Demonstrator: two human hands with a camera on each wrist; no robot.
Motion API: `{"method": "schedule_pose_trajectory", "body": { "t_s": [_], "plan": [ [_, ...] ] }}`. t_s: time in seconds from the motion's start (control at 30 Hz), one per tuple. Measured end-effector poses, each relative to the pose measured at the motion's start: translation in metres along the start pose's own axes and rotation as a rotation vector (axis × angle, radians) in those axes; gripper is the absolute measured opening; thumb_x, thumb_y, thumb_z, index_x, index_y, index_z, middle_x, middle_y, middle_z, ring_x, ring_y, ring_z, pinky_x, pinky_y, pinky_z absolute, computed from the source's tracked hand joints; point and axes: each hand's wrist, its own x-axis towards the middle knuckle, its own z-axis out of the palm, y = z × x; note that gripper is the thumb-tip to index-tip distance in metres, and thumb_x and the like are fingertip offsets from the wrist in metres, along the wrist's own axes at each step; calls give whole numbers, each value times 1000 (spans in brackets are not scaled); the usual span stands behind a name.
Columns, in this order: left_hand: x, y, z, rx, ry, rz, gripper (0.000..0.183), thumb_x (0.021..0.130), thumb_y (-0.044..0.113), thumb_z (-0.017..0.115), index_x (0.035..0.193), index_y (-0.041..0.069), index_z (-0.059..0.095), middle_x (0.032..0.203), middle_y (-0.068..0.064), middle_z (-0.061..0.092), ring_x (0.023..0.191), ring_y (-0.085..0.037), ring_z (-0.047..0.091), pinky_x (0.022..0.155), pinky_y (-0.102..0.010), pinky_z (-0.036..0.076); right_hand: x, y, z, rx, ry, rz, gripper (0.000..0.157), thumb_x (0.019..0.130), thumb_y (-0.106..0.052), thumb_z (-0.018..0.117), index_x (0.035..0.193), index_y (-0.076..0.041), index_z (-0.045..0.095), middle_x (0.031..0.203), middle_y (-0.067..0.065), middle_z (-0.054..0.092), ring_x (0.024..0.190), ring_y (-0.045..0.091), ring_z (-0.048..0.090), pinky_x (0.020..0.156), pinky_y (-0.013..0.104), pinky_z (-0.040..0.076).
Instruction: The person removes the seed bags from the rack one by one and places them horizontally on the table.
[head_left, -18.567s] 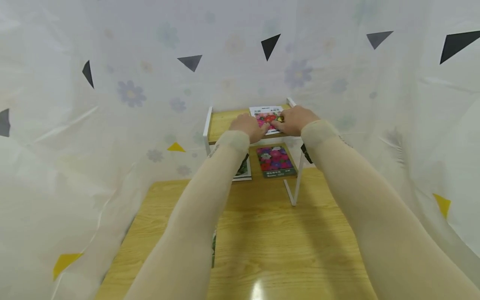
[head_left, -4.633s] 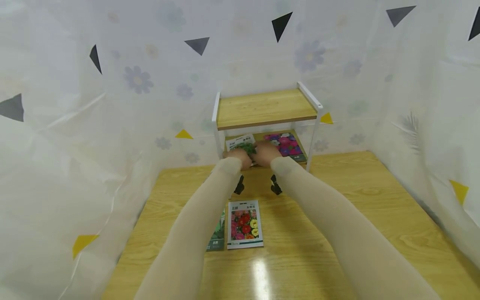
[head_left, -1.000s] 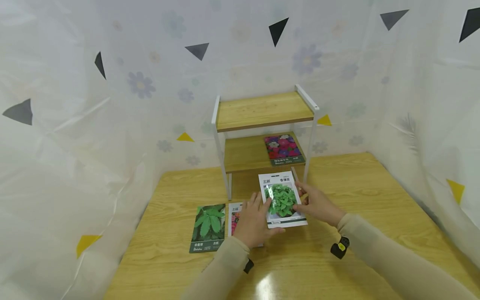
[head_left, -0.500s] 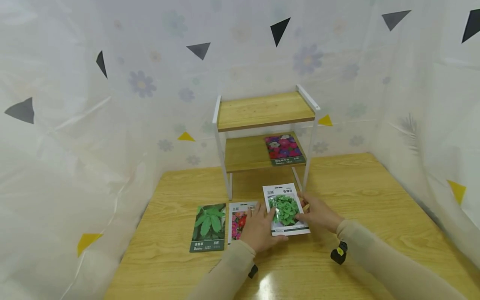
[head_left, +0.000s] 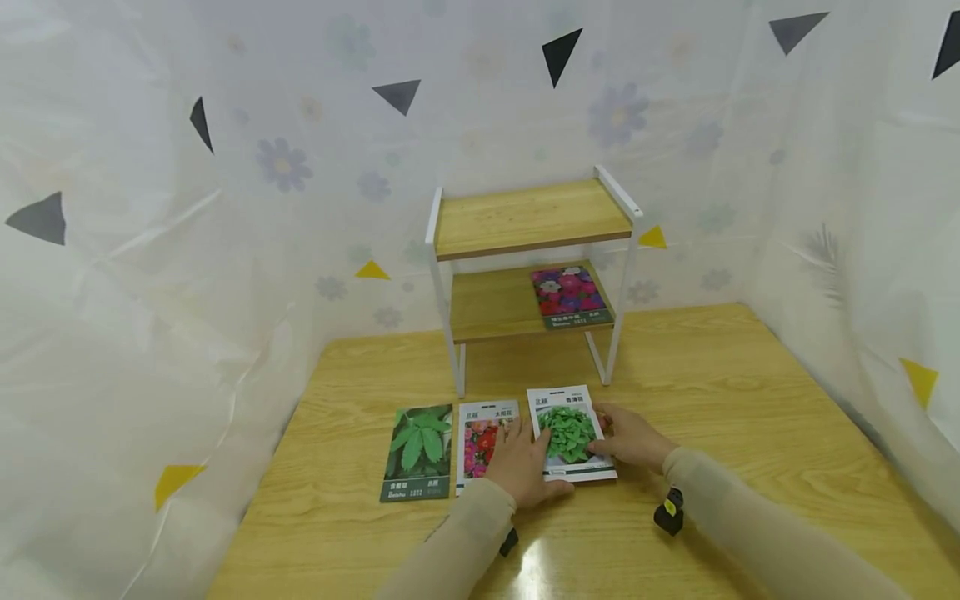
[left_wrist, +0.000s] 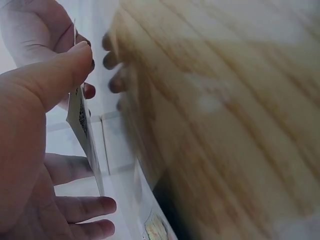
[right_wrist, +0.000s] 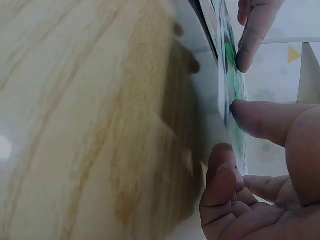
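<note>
A white seed packet [head_left: 567,437] with a green leafy plant on it is pinched by my right hand [head_left: 630,437], thumb on its face and curled fingers under its right edge. My left hand [head_left: 521,467] touches its left side with fairly straight fingers, the index finger lying on the picture. In the right wrist view the packet [right_wrist: 235,85] is edge-on, close over the table. Beside it lies a seed packet of red and pink flowers [head_left: 477,442], partly covered by my left hand. Farther left is a dark green seed packet with a leaf [head_left: 417,454].
A two-tier shelf with a wooden top [head_left: 532,218] and white metal legs stands at the back of the wooden table [head_left: 337,533]. On its lower tier, to the right, lies a seed packet of pink and purple flowers [head_left: 572,296]. White patterned sheeting [head_left: 480,125] surrounds the table.
The mint-like seed packet has come off the lower shelf and down toward the table, right of the other two. The flower packet once on the top shelf now lies on the table.
</note>
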Motion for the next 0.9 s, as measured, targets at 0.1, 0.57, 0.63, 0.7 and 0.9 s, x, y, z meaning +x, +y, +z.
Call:
{"method": "schedule_pose_trajectory", "body": {
  "t_s": [0.1,0.57,0.63,0.7,0.9],
  "plan": [
    [0,1,1,27,-11,1,96,68,82,39,142,20,34,144,-16,28,134,-33,18,105,-51,18,2,5,3,-12,-6,-18,72,78,-23,73,136,1,37,99,5,57,85,15,53,76,35,45],
    [3,0,14,82,-16,10,94,69,83,37,137,19,43,142,-5,35,133,-31,22,104,-53,19,8,12,9,-80,1,18,72,78,-25,73,136,0,38,101,3,59,86,12,55,76,34,46],
    [3,0,14,78,-21,15,94,69,82,37,138,19,42,143,-4,34,133,-29,23,104,-53,19,8,11,9,-84,2,15,72,78,-24,73,136,1,38,104,4,59,88,12,55,78,35,46],
    [2,1,13,76,-26,17,94,69,82,37,138,18,42,143,-4,34,133,-29,23,105,-53,19,7,11,8,-93,3,14,73,78,-24,73,136,2,37,105,5,59,90,13,54,80,37,45],
    [2,1,12,100,-34,22,94,71,82,34,138,17,42,143,-5,33,133,-26,24,106,-51,17,5,10,9,-137,6,-9,76,77,-27,74,136,3,37,109,6,57,94,16,53,84,41,43]
  ]
}}
